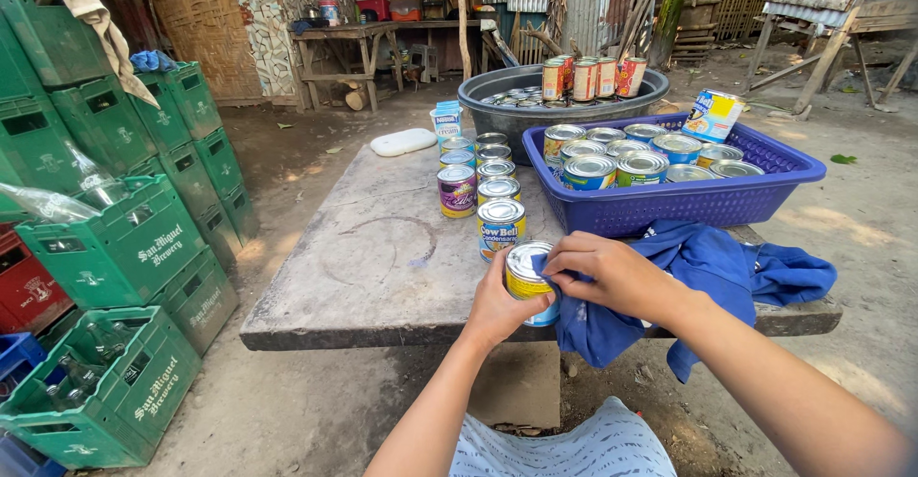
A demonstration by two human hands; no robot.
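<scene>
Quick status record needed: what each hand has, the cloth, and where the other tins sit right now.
Left hand: grips a tin can from the side, over the table edge
Right hand: presses a blue cloth on the can's top
Table: grey slab, row of upright cans
Blue basket: on the table, full of cans
Dark basin: behind the basket, more cans
Green crates: stacked at left, on the ground
</scene>
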